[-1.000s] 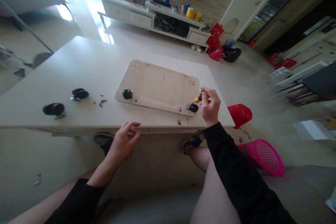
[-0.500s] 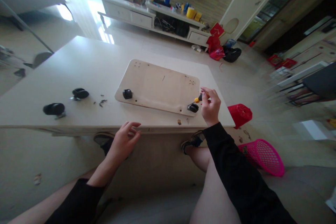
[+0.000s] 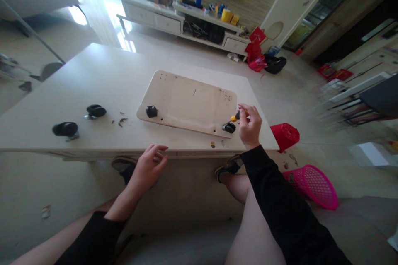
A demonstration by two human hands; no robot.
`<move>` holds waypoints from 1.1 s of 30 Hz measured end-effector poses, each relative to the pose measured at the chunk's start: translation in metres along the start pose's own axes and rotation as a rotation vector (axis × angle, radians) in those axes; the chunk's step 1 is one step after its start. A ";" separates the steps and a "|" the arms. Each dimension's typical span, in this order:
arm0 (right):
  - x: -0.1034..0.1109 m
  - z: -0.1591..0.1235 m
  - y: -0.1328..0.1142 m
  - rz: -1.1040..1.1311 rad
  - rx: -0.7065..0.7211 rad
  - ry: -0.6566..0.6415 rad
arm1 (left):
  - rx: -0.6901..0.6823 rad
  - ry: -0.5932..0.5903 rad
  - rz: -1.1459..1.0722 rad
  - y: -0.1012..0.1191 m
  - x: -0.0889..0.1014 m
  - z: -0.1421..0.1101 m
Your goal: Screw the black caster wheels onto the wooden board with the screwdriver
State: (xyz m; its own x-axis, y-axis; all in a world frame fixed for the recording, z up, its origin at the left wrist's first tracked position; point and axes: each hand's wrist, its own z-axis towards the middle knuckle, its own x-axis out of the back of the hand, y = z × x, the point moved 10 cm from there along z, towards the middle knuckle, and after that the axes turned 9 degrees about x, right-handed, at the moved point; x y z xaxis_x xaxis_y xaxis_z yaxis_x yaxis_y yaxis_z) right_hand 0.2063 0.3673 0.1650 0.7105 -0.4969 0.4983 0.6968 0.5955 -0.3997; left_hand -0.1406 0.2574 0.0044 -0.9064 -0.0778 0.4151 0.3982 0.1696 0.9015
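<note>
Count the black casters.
4: one caster at the board's near left corner, another caster at its near right, two loose casters on the table, left of the board.

Shows a white table (image 3: 93, 70). Carries 1 beige board (image 3: 183, 101) with rounded corners, lying flat. To its left, holds 2 loose black casters (image 3: 96, 110), with small dark screws (image 3: 121, 123) scattered between casters and board.

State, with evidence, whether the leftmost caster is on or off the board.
Off: the leftmost caster lies on the white table, clearly apart from the board.
</note>
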 end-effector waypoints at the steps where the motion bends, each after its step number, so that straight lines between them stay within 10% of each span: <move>1: 0.000 0.000 0.000 -0.005 0.001 -0.001 | -0.002 -0.002 0.001 0.000 -0.001 0.000; 33: 0.006 -0.002 0.002 -0.119 -0.033 0.028 | 0.002 -0.017 0.017 -0.001 -0.002 0.000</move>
State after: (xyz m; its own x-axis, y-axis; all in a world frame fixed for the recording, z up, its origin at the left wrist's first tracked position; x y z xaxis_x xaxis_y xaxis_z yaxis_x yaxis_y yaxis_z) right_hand 0.2119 0.3646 0.1656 0.6245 -0.5806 0.5224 0.7791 0.5104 -0.3640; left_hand -0.1390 0.2573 0.0030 -0.9019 -0.0581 0.4280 0.4132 0.1727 0.8941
